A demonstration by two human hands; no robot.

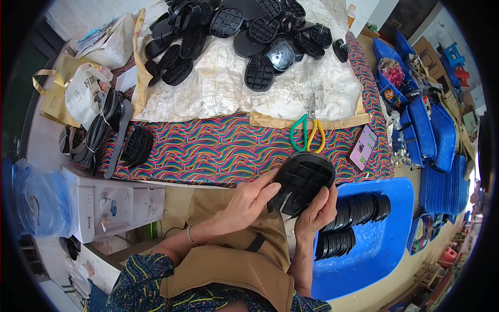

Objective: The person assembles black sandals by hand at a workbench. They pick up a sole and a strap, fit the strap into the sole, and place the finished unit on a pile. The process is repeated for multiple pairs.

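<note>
In front of my apron, both hands hold a black rounded moulded pad (304,179) with a grid of ribs on the face toward me. My left hand (248,202) grips its left edge, thumb on the ribs. My right hand (318,212) is closed round the lower right edge. Between the hands a narrow pale sliver shows at the pad's lower end; I cannot tell what it is. Just beyond the pad, scissors (308,132) with one green and one yellow handle lie on the patterned cloth (208,148), blades pointing away.
Many similar black pads (259,73) lie heaped on a white sack (208,96) at the back. A blue tub (382,244) at my right holds rows of them. A phone (363,148) lies at the table's right edge; black straps (118,135) lie at the left.
</note>
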